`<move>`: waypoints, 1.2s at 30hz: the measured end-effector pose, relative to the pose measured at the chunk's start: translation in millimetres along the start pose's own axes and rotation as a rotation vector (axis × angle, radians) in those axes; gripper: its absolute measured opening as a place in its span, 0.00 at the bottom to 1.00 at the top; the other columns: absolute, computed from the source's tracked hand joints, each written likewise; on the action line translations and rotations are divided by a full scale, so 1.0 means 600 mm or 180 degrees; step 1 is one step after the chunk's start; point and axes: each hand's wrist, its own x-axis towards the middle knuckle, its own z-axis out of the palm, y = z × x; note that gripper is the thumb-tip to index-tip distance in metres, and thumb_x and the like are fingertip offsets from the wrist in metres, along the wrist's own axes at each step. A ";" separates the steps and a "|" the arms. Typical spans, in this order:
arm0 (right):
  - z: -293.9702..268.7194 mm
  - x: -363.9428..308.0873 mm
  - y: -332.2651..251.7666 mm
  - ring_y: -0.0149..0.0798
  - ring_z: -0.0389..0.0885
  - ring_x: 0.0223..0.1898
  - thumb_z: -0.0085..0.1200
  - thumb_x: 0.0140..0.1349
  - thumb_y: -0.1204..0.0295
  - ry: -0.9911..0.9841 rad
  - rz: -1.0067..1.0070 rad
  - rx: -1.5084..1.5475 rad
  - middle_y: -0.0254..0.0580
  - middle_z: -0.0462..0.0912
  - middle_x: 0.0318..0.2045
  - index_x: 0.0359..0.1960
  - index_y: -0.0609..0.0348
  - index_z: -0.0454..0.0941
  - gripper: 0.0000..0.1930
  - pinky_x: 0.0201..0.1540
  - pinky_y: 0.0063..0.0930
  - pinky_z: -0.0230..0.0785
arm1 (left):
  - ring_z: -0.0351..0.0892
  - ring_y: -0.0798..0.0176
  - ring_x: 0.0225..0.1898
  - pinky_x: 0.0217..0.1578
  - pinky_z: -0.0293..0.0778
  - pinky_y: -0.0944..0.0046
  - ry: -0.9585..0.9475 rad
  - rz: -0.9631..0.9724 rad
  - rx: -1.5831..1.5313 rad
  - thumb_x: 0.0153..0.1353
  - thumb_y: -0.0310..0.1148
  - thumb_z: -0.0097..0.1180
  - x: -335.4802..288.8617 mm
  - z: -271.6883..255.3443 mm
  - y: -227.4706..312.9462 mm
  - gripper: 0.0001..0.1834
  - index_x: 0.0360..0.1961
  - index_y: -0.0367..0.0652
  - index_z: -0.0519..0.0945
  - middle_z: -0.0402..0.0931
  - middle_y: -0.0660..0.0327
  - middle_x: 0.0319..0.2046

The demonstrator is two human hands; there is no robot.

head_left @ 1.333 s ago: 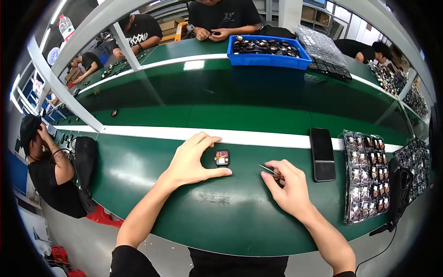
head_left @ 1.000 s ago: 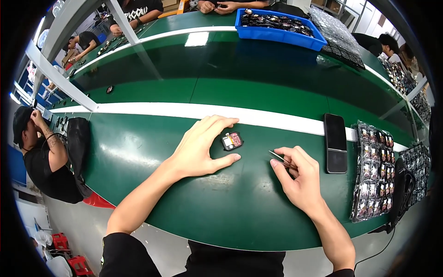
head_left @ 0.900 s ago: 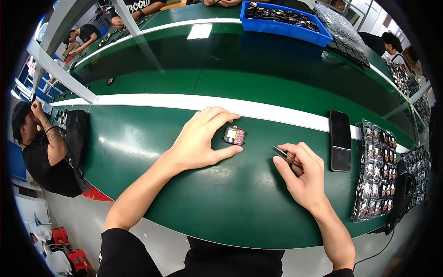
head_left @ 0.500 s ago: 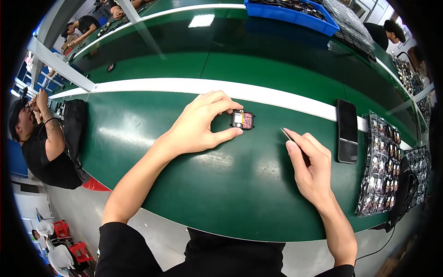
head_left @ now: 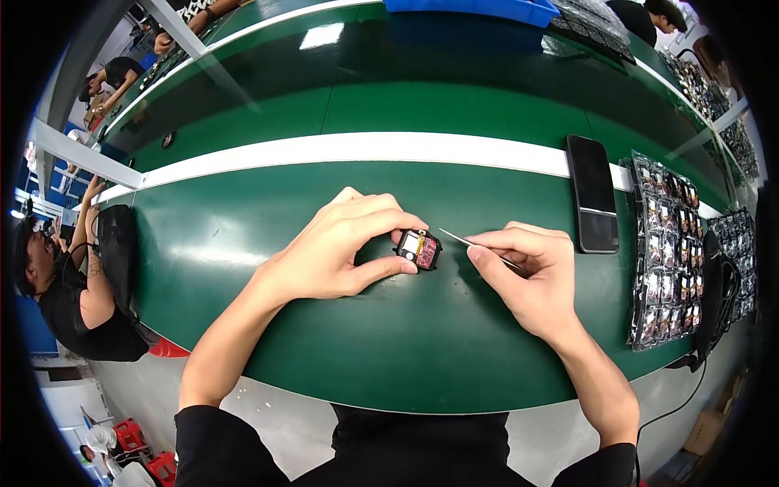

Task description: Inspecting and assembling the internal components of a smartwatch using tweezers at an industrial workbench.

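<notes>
An opened smartwatch case with a red circuit board and a pale rectangular part inside lies face up on the green table. My left hand grips its left side, thumb at the near edge and fingertips at the far edge. In my right hand are thin metal tweezers, pinched between thumb and fingers. Their tips point left and stop just right of the case, apart from it. Whether the tweezers' tips touch each other is too small to tell.
A black phone lies at the right against the white rail. Beside it stands a clear tray of watch parts. Beyond the rail are a blue bin and a small dark part. A co-worker sits at the left.
My left hand has drawn the watch case nearer and turned it a little. My right hand has brought the tweezers leftward, close to the case. The whole view has shifted slightly.
</notes>
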 end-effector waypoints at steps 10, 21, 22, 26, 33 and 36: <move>0.019 0.007 -0.013 0.26 0.74 0.19 0.70 0.65 0.83 -0.0259 -0.0229 -0.0706 0.37 0.82 0.21 0.39 0.67 0.93 0.04 0.22 0.28 0.62 | 0.80 0.58 0.45 0.51 0.66 0.58 -0.0070 -0.0143 0.0009 0.58 0.33 0.83 0.003 -0.005 -0.004 0.29 0.62 0.45 0.91 0.88 0.61 0.45; 0.025 0.008 -0.005 0.21 0.70 0.19 0.71 0.64 0.84 -0.0194 -0.0398 -0.0775 0.34 0.81 0.21 0.42 0.67 0.94 0.06 0.21 0.24 0.55 | 0.77 0.59 0.42 0.49 0.66 0.59 -0.0036 -0.0109 0.0008 0.58 0.34 0.84 0.002 -0.003 -0.004 0.30 0.63 0.48 0.91 0.86 0.63 0.42; 0.024 0.007 -0.005 0.21 0.70 0.19 0.71 0.63 0.84 -0.0200 -0.0395 -0.0800 0.34 0.81 0.21 0.42 0.67 0.95 0.07 0.21 0.24 0.55 | 0.74 0.60 0.39 0.47 0.65 0.60 0.0007 -0.0190 0.0013 0.57 0.34 0.84 0.001 -0.001 0.000 0.29 0.62 0.48 0.91 0.85 0.64 0.40; 0.023 0.001 -0.005 0.26 0.72 0.17 0.72 0.62 0.83 -0.0099 -0.0514 -0.0951 0.35 0.78 0.20 0.41 0.65 0.94 0.07 0.20 0.28 0.60 | 0.66 0.62 0.34 0.42 0.64 0.60 0.0047 -0.0341 0.0021 0.56 0.34 0.84 0.003 -0.004 0.007 0.27 0.58 0.48 0.91 0.82 0.66 0.37; 0.028 0.002 0.003 0.22 0.66 0.16 0.75 0.59 0.85 0.0022 -0.1101 -0.1310 0.31 0.76 0.21 0.46 0.65 0.95 0.13 0.20 0.26 0.53 | 0.66 0.62 0.33 0.42 0.65 0.59 0.0117 -0.0198 0.0028 0.58 0.33 0.82 0.004 0.000 -0.003 0.25 0.57 0.47 0.91 0.82 0.65 0.37; 0.031 0.003 0.006 0.23 0.67 0.16 0.75 0.59 0.85 0.0027 -0.1233 -0.1407 0.31 0.77 0.22 0.46 0.65 0.95 0.13 0.19 0.27 0.54 | 0.67 0.62 0.34 0.42 0.66 0.60 0.0194 0.0017 0.0074 0.58 0.33 0.82 0.002 0.003 -0.008 0.24 0.57 0.47 0.91 0.82 0.65 0.37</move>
